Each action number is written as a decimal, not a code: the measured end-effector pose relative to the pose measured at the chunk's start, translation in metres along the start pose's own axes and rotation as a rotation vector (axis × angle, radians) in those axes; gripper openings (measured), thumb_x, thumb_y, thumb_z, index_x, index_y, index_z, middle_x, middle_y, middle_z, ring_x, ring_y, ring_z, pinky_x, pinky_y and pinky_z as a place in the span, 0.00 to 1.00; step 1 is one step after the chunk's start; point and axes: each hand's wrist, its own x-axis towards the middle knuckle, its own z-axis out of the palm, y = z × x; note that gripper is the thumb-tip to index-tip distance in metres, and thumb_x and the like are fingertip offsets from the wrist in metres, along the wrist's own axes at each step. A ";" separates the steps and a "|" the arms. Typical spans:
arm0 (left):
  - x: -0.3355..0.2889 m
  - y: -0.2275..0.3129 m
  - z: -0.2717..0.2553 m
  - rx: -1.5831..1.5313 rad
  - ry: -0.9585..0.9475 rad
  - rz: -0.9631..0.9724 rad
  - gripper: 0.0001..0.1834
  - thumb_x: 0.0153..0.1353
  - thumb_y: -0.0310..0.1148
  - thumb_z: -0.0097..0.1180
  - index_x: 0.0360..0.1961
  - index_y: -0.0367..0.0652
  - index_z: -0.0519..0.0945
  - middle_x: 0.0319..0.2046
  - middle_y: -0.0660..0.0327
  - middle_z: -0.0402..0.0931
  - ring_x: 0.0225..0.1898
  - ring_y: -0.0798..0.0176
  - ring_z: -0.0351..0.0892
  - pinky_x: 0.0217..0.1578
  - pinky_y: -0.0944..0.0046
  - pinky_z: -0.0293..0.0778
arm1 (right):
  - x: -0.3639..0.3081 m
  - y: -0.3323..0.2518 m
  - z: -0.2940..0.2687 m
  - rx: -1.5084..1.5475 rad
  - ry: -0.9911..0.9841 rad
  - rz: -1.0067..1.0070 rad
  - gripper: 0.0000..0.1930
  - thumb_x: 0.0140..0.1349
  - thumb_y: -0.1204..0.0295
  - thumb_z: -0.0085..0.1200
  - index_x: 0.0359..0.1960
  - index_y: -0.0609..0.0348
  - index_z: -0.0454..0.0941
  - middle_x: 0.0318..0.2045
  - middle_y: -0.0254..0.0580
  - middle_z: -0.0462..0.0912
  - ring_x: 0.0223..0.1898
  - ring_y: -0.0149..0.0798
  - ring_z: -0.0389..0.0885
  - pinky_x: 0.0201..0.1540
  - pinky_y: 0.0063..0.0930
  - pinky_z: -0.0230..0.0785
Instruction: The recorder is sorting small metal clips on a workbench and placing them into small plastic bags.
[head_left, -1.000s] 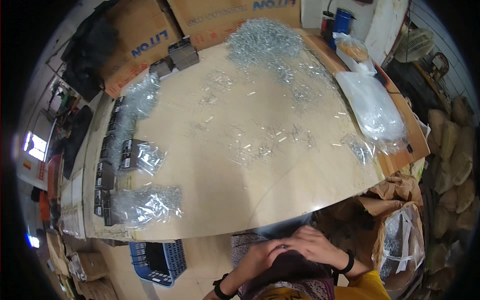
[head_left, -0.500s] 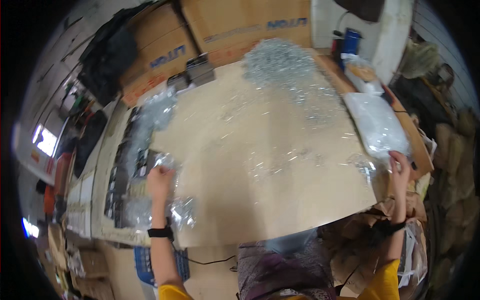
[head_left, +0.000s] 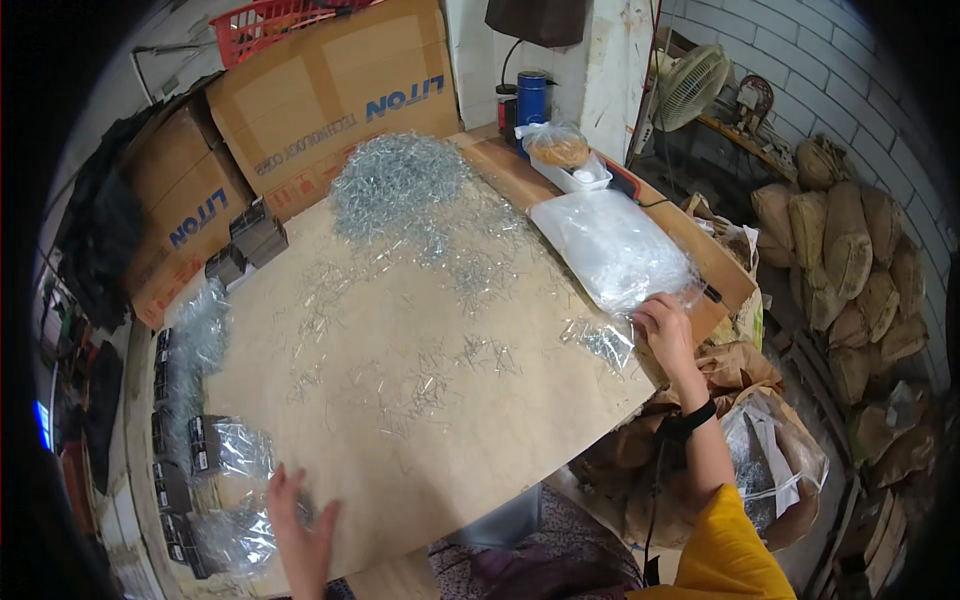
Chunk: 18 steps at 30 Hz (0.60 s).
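My right hand point(head_left: 668, 330) is at the near corner of a stack of clear plastic bags point(head_left: 610, 245), its fingertips pinched on the plastic. A few loose thin metal pins point(head_left: 605, 340) lie just beside it. My left hand point(head_left: 298, 525) is above the table's near left edge with fingers spread and nothing in it. Close to it are filled clear plastic bags point(head_left: 240, 535) and small dark labelled packs point(head_left: 200, 445). A large heap of thin silvery metal pins point(head_left: 400, 185) sits at the back of the table, and more pins point(head_left: 430, 375) are scattered across the middle.
Cardboard boxes point(head_left: 330, 110) wall off the table's far side. Stacks of dark cards point(head_left: 258, 235) stand by them. On the right ledge are a white tray with bagged food point(head_left: 565, 160) and a blue canister point(head_left: 531, 105). Sacks point(head_left: 840, 250) and a fan point(head_left: 692, 85) are beyond.
The view has swung to the right. My left hand has gone from closed beside the bags at the left to spread. My right hand's fingers have closed at the bag stack's corner.
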 end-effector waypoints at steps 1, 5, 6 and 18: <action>-0.014 0.014 0.001 -0.129 -0.020 0.003 0.34 0.50 0.29 0.69 0.60 0.42 0.71 0.65 0.47 0.63 0.67 0.47 0.60 0.65 0.50 0.58 | -0.003 0.005 0.002 -0.040 -0.066 0.028 0.05 0.54 0.77 0.61 0.33 0.64 0.82 0.34 0.51 0.81 0.41 0.53 0.78 0.41 0.40 0.70; -0.056 0.043 0.014 -0.355 -0.074 -0.059 0.29 0.51 0.25 0.66 0.56 0.38 0.74 0.63 0.46 0.65 0.66 0.48 0.63 0.65 0.53 0.59 | -0.005 0.007 0.008 0.007 -0.018 -0.012 0.04 0.55 0.76 0.61 0.29 0.64 0.82 0.28 0.48 0.80 0.38 0.51 0.77 0.38 0.41 0.69; -0.060 0.056 0.014 -0.354 -0.074 -0.061 0.29 0.51 0.25 0.66 0.56 0.38 0.74 0.63 0.46 0.65 0.66 0.48 0.63 0.65 0.53 0.59 | -0.006 0.007 0.009 0.101 -0.021 0.074 0.04 0.55 0.76 0.61 0.29 0.64 0.82 0.29 0.48 0.80 0.36 0.51 0.77 0.38 0.41 0.69; -0.089 0.097 0.036 -0.527 0.020 -0.080 0.15 0.59 0.24 0.61 0.48 0.40 0.80 0.55 0.48 0.75 0.58 0.47 0.73 0.59 0.55 0.69 | -0.002 0.013 0.004 0.337 0.029 0.129 0.09 0.59 0.75 0.59 0.41 0.60 0.82 0.28 0.46 0.79 0.28 0.49 0.77 0.34 0.38 0.70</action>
